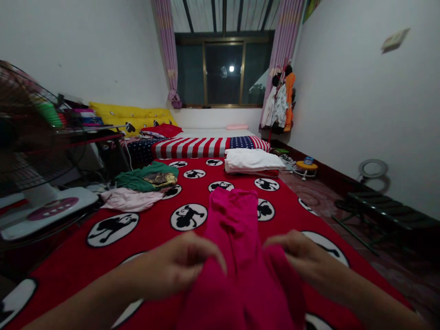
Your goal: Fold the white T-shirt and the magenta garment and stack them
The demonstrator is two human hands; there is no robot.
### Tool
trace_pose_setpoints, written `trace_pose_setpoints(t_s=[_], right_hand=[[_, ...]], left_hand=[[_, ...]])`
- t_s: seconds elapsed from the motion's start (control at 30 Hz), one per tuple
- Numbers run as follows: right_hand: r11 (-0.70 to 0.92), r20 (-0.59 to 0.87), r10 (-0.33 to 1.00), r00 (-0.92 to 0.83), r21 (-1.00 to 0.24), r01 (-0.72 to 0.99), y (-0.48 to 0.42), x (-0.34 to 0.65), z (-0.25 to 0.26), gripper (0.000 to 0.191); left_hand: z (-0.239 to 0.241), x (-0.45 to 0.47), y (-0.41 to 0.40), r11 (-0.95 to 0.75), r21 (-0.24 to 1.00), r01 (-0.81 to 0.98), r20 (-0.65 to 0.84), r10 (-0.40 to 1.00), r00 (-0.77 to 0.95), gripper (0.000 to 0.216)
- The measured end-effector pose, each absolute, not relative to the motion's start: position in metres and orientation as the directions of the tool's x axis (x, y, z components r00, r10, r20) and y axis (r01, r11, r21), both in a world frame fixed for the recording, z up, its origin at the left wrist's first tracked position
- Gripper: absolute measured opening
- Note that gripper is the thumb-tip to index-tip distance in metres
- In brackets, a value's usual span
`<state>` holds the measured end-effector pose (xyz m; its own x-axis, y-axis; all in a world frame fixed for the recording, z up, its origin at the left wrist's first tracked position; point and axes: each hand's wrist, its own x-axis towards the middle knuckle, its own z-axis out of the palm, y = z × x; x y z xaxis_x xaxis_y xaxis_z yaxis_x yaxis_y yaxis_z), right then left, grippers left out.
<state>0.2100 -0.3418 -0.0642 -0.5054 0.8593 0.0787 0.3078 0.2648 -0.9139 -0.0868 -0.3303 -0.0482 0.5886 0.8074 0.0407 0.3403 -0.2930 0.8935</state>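
Bright pink pants (237, 224) lie lengthwise on the red blanket (144, 252), their waist end far from me and the two legs toward me. My left hand (180, 261) pinches the left leg between thumb and fingers. On the other side, my right hand (297, 252) grips the edge of the right leg. The near part of the fabric is lifted off the blanket and blurred. Both hands are closed on the cloth, a short distance apart.
Green clothing (137, 178) and a pale pink garment (132, 200) lie on the left. Folded white cloth (252, 161) sits at the far right. A fan (44, 197) stands at the left edge; a dark bench (392, 208) and a yellow stool (306, 167) are right.
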Motion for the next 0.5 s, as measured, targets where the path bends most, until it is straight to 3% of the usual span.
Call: trace_pose_setpoints(t_s=[0.1, 0.13, 0.2, 0.33, 0.5], right_hand=[[-0.043, -0.046, 0.989, -0.139, -0.999, 0.026, -0.278, 0.200, -0.067, 0.019], [-0.169, -0.165, 0.982, -0.095, -0.985, -0.034, -0.262, 0.199, -0.078, 0.016], [-0.282, -0.268, 0.957, -0.114, -0.950, -0.133, -0.240, 0.199, -0.105, 0.017], [-0.247, -0.236, 0.967, -0.098, -0.959, -0.136, -0.234, 0.206, -0.139, 0.027], [-0.251, -0.249, 0.968, -0.031, -0.961, -0.114, -0.226, 0.205, -0.127, 0.017]], left_hand=[[-0.055, -0.052, -0.269, -0.004, 1.000, 0.004, 0.002, 0.929, 0.370, 0.037], [-0.065, -0.046, -0.252, 0.070, 0.991, -0.115, -0.031, 0.951, 0.307, 0.040], [-0.091, -0.040, -0.229, 0.239, 0.947, -0.213, -0.173, 0.941, 0.290, 0.040], [-0.124, -0.046, -0.223, 0.338, 0.911, -0.239, -0.254, 0.912, 0.323, 0.034], [-0.118, -0.042, -0.213, 0.298, 0.917, -0.264, -0.218, 0.930, 0.295, 0.031]])
